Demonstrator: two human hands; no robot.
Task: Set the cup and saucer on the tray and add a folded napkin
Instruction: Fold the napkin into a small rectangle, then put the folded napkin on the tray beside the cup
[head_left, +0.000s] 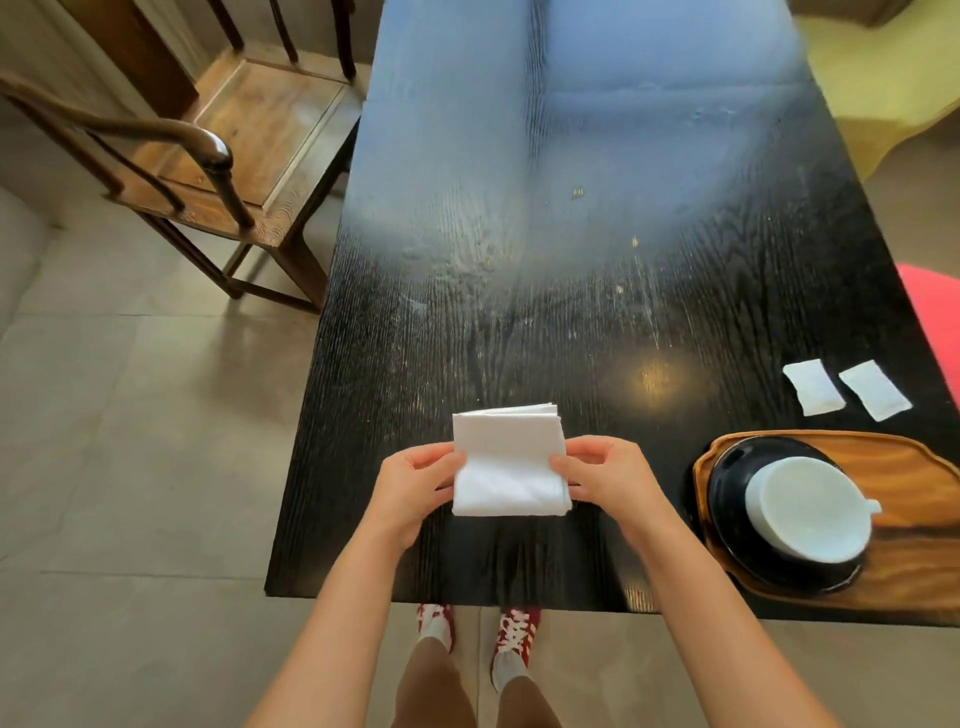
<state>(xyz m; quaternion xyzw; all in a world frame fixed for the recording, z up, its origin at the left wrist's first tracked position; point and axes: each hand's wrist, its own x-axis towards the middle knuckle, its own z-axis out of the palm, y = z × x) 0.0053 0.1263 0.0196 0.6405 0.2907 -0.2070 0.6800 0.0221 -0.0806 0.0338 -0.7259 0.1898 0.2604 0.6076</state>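
Observation:
A white napkin (506, 460), folded into a thick rectangle, lies on the black table near its front edge. My left hand (413, 483) pinches its left side and my right hand (605, 475) pinches its right side. To the right, a wooden tray (904, 467) sits at the table's front right corner. On the tray rests a black saucer (727, 493) with a white cup (808, 506) on it, the cup's handle pointing right. The tray is cut off by the frame's right edge.
Two small white sachets (813, 387) (875, 389) lie on the black table (571, 260) just behind the tray. A wooden armchair (218, 150) stands off the table's left side. A red object (935, 322) shows past the right edge.

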